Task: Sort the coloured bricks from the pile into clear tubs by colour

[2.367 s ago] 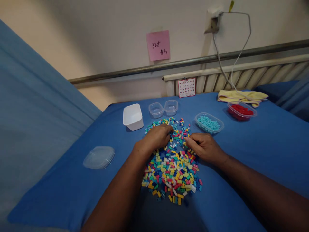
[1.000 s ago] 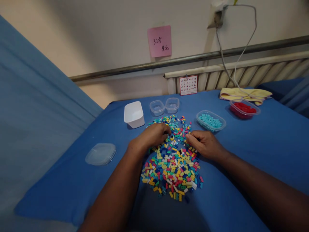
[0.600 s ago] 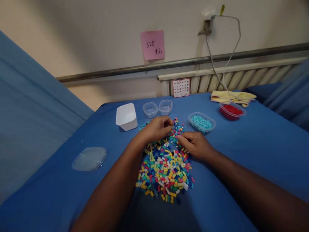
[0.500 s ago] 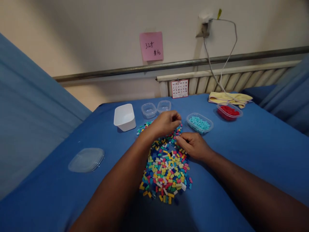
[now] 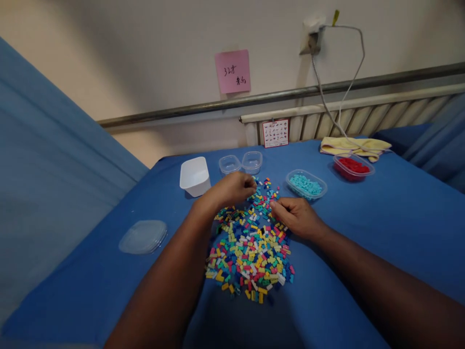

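A loose pile of small colourful plastic building bricks [image 5: 254,247] is spread over the blue cloth in front of me. My left hand [image 5: 236,188] is over the far left part of the pile, its fingers curled together. Whatever those fingers hold, if anything, is hidden. At the pile's right edge rests my right hand [image 5: 296,215], thumb and forefinger pinched close to the bricks. Anything in that pinch is too small to name. Beyond the right hand is a clear plastic tub [image 5: 315,198] of light-blue bricks [image 5: 305,184].
Farther right, a clear tub [image 5: 341,173] holds red bricks [image 5: 353,166] near a yellow cloth [image 5: 336,144]. Two clear tubs [image 5: 228,169] and a white bin [image 5: 199,186] stand behind the pile. Clear lids [image 5: 141,237] lie left. A wall, radiator [image 5: 308,128] and cable [image 5: 323,104] border the back.
My left hand has moved left across the far part of the pile, uncovering bricks there. My right hand stays at the pile's right edge. The view has shifted slightly.
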`<state>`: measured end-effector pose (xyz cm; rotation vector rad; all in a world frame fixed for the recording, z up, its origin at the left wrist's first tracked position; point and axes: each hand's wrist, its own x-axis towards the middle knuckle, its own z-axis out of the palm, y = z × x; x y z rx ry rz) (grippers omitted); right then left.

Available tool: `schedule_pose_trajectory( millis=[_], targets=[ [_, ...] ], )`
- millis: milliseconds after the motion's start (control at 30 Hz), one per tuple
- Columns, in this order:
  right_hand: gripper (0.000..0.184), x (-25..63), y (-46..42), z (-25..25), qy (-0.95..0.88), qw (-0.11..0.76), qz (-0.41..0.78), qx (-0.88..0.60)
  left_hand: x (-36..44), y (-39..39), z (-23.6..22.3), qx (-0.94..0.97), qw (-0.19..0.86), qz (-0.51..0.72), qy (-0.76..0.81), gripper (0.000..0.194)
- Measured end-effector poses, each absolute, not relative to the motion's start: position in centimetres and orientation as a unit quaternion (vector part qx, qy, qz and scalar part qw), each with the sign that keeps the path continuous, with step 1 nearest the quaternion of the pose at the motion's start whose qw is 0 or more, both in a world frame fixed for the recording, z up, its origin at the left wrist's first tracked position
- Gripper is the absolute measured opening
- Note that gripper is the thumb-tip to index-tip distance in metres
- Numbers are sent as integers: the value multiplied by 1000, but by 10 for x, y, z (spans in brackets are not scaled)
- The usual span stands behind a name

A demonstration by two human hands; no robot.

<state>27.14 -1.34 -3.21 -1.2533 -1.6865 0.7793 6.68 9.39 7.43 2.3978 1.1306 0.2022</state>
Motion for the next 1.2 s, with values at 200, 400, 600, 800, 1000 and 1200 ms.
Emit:
schedule_pose_trajectory(
  millis=[200, 400, 600, 800, 1000, 1200],
  targets=[
    [50, 271, -13, -35, -676, 431, 307, -513, 39, 72, 53, 864, 174, -5, 472, 18],
    [50, 272, -13, -34, -676, 431, 307, -513, 49, 64, 45, 874, 99, -27, 476, 14],
    [51, 271, -12, -34, -674, 435, 312, -509, 53, 66, 41, 878, 102, -22, 467, 17],
    [51, 271, -12, -32, -675, 428, 317, -511, 57, 64, 47, 882, 101, -33, 458, 17],
    [51, 271, -12, -31, -673, 428, 312, -516, 62, 63, 47, 870, 57, -55, 487, 19],
    [51, 271, -11, -32, -676, 434, 309, -508, 66, 66, 40, 914, 59, 21, 401, 27]
  ],
)
